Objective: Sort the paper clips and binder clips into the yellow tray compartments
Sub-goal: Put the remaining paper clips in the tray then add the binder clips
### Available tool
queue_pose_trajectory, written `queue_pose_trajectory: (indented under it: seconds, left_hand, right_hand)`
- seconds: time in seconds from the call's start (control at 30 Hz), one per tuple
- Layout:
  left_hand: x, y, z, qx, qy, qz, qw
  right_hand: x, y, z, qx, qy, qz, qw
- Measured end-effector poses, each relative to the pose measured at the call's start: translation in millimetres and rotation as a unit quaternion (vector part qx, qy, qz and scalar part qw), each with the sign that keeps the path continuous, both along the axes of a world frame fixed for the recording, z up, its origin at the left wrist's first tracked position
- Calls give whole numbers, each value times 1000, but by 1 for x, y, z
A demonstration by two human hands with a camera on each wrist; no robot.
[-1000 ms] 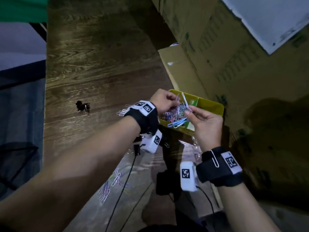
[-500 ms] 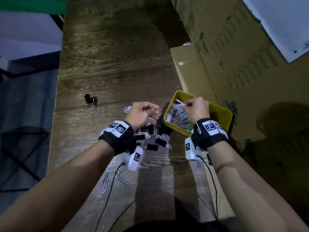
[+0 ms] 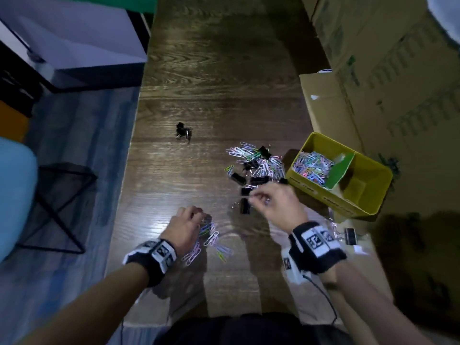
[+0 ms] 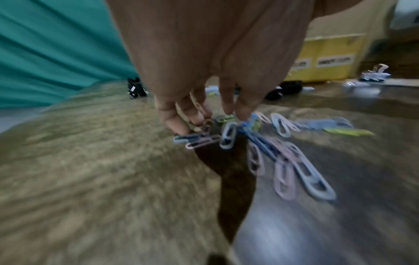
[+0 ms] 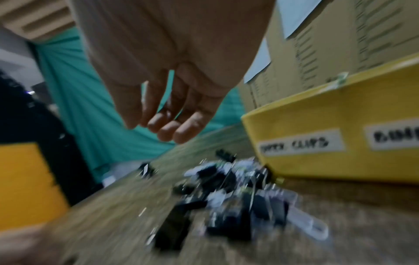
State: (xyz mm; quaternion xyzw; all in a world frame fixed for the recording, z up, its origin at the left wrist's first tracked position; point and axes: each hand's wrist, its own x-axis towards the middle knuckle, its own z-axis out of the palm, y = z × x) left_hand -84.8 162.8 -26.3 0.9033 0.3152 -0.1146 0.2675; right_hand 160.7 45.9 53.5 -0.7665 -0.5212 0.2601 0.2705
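The yellow tray (image 3: 298, 179) stands at the table's right side, split by a green divider (image 3: 342, 170). Its left compartment holds many coloured paper clips (image 3: 311, 165); the right one looks bare. A mixed pile of paper clips and black binder clips (image 3: 254, 165) lies left of the tray. My left hand (image 3: 202, 219) is down on a smaller heap of paper clips (image 3: 211, 241) nearer me, and its fingertips (image 4: 243, 114) pinch into some of them (image 4: 226, 134). My right hand (image 3: 256, 199) hovers over black binder clips (image 3: 245, 205), fingers (image 5: 183, 134) loosely curled and empty.
One binder clip (image 3: 183, 131) lies alone further left on the wooden table (image 3: 199, 70). Another binder clip (image 3: 349, 236) sits behind my right wrist. Cardboard boxes (image 3: 373, 70) wall off the right side. The tray front (image 5: 340, 125) carries labels.
Both hands have pulled back from the tray toward me. The left dropped onto the near heap of paper clips; the right left the tray's paper-clip compartment and now hangs over the binder clips.
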Motion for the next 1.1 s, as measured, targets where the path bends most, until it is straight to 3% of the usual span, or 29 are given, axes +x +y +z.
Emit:
queue_pose_trajectory:
  seconds: [0.13, 0.23, 0.33, 0.43, 0.53, 0.63, 0.77, 1.1]
  left_hand:
    - [-8, -25, 0, -18, -35, -47, 998]
    - [-22, -23, 13, -22, -68, 18, 997]
    - [-41, -27, 10, -14, -11, 110, 994]
    - [-43, -44, 5, -69, 31, 111, 991]
    - [-27, -54, 6, -52, 52, 108, 991]
    - [-19, -55, 6, -35, 73, 114, 990]
    - [-13, -55, 0, -43, 45, 116, 991]
    - [-19, -36, 8, -43, -44, 9, 998]
  right_hand:
    - [-65, -14, -30, -224, 39, 156, 961]
    - [-94, -23, -52, -308, 18, 178, 934]
    - [-113, -28, -62, -285, -6, 155, 946]
    - [-122, -23, -62, -243, -34, 122, 962]
    - [-123, -19, -68, -220, -81, 76, 969]
    - [-122, -17, -77, -248, -111, 95, 958]
    - [-126, -8, -82, -245, -108, 128, 955]
    - [-130, 3, -70, -249, -111, 149, 950]
